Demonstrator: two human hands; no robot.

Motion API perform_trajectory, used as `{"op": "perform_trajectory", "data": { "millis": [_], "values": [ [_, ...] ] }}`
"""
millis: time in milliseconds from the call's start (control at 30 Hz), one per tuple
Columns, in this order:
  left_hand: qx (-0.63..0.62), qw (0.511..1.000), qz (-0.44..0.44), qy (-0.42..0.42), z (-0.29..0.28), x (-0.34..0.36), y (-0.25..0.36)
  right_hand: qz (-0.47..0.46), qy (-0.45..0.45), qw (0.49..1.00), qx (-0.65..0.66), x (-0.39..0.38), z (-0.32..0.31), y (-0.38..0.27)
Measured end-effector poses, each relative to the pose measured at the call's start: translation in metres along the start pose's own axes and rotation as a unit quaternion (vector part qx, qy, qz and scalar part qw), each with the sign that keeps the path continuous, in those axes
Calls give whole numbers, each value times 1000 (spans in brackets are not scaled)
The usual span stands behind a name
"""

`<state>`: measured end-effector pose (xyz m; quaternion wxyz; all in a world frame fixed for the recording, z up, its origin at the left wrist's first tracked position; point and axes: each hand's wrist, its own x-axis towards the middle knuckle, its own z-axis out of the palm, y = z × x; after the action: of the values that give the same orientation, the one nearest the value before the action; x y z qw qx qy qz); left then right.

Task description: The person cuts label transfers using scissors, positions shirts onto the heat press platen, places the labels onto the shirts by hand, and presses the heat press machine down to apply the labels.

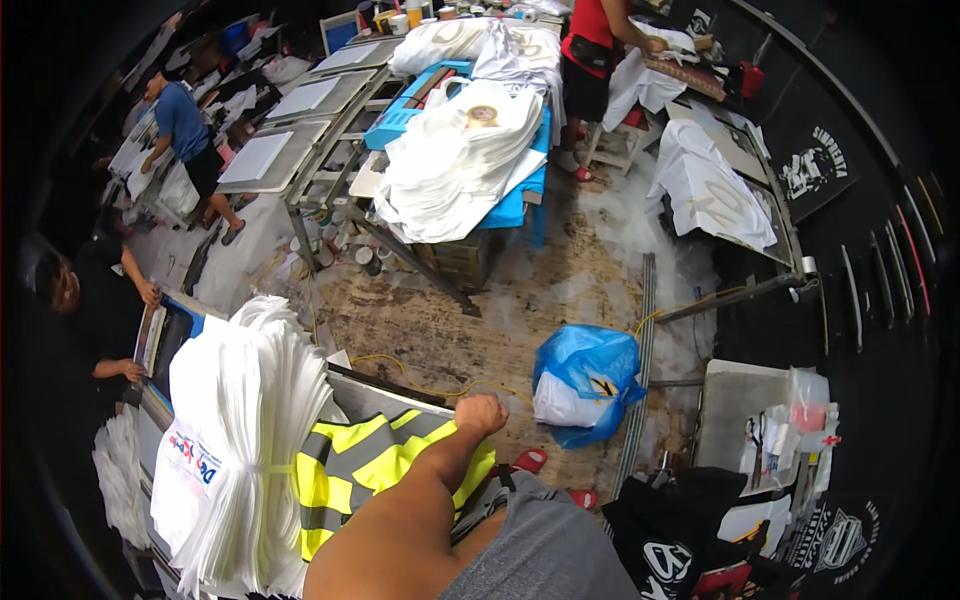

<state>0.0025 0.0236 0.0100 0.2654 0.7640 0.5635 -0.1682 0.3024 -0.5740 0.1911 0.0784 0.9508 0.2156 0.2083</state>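
My left hand (pixel 482 412) is closed in a fist just past the table's edge, above the floor; whatever its fingers may hold is hidden. Beneath my left forearm lies a yellow high-visibility cloth (pixel 350 462) with grey bands, like a safety vest, spread over the table. Against its left side rests a thick bundle of white fabric pieces (pixel 245 400), tied round the middle with a white strip and printed in blue and red. My right hand is out of view.
A blue plastic bag (pixel 600 375) with white contents sits on the floor. Ahead, a table carries a pile of white bags (pixel 450 165) with a tape roll (pixel 482 116) on top. Co-workers stand far left (pixel 182 125), near left (pixel 85 305) and at the back (pixel 590 60). A yellow cord (pixel 400 370) crosses the floor.
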Motion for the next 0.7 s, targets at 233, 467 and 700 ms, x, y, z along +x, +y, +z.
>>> {"op": "perform_trajectory", "data": {
  "millis": [233,467,700],
  "values": [
    [3,999,27,-42,-10,8,11,20,-18,998,57,-40,89,85],
    [80,986,82,124,29,21,-17,157,-38,987,19,32,16,-17],
    [121,982,93,113,35,2,23,272,-51,961,-5,1,17,7]
  ]
}}
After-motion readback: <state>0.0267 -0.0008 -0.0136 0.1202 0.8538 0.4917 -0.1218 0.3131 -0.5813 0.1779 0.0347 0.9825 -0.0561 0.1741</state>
